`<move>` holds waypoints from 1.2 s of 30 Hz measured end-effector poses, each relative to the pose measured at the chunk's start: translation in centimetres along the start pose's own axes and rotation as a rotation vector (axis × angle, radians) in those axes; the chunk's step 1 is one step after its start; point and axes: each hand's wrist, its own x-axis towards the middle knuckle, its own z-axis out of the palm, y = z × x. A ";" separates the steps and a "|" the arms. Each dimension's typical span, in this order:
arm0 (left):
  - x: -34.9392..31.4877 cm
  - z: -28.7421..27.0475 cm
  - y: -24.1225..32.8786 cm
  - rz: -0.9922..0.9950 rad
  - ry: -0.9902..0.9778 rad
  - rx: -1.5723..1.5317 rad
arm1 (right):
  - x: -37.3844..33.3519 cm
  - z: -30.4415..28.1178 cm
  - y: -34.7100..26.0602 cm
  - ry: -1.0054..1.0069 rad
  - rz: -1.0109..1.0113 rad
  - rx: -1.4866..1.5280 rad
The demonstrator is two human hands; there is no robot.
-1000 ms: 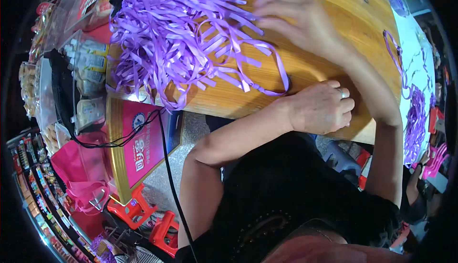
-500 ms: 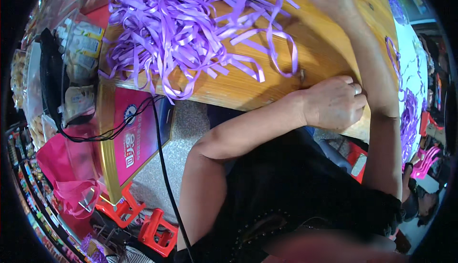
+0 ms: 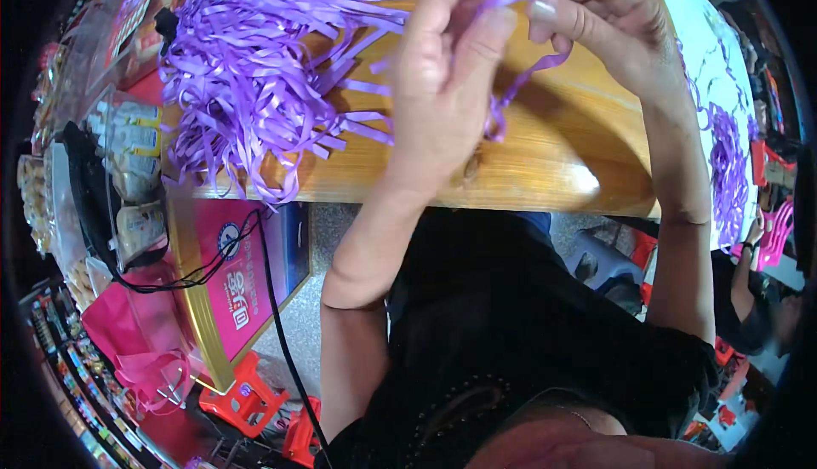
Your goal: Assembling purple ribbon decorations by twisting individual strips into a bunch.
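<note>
A purple ribbon (image 3: 545, 62) is stretched between my two hands above the table, its loose end curling down. My left hand (image 3: 447, 82) is closed, thumb and fingers pinching the ribbon. Facing it, my right hand (image 3: 608, 31) has curled fingers and grips the same ribbon near the thumb tip. The hands are close together, and some fingertips are slightly blurred. Left of them, a big tangled heap of purple ribbons (image 3: 264, 69) covers part of the wooden table (image 3: 562, 150), with several strands reaching toward my left hand.
Clear bags of packaged goods (image 3: 136, 150) and a black cable (image 3: 277, 299) are at the left. Red stools (image 3: 242, 397) stand below the table. At the right, another person (image 3: 745, 290) sits near a white table (image 3: 723, 69) bearing more purple ribbons (image 3: 728, 171).
My left hand has risen from the table's near edge, away to the left. My right hand has turned inward to meet it, and both now hold a ribbon. The view has shifted.
</note>
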 end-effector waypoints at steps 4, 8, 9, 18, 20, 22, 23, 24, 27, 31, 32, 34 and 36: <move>-0.5 -1.6 0.7 -0.167 -0.143 -0.154 | -1.0 -1.4 1.7 0.153 0.098 0.270; 0.9 -4.9 0.5 -0.046 0.032 -0.025 | -3.0 -4.8 6.3 0.287 0.115 0.355; 1.1 -5.8 0.4 -0.019 0.012 0.172 | -3.8 -6.0 7.7 0.257 0.148 0.369; 0.7 -1.8 -1.4 0.452 -0.130 1.146 | -4.6 -1.6 7.8 0.143 0.042 0.216; 0.0 0.8 -1.7 0.354 -0.205 0.643 | -5.1 -1.6 7.6 0.144 0.021 0.225; -0.7 3.1 -1.8 0.190 -0.272 0.408 | -5.6 -1.8 7.7 0.149 0.002 0.228; -0.9 3.9 -1.8 0.028 -0.332 0.179 | -5.7 -1.6 7.8 0.153 -0.025 0.229; -1.0 4.3 -1.9 0.001 -0.389 0.186 | -5.9 -1.5 7.8 0.157 -0.052 0.231; -1.3 5.0 -2.1 0.047 -0.409 0.306 | -6.2 -1.3 7.9 0.233 0.009 0.159; -0.8 4.4 -1.5 0.196 -0.416 0.447 | -6.7 -2.3 7.0 0.210 0.197 0.193; -0.9 4.3 -1.6 0.182 -0.386 0.467 | -6.8 -2.5 7.2 0.235 0.236 0.232; -0.7 3.8 -1.4 0.226 -0.366 0.518 | -7.0 -2.9 7.9 0.257 0.274 0.276; -0.2 2.7 -1.2 0.272 -0.348 0.558 | -7.6 -3.6 8.3 0.227 0.208 0.207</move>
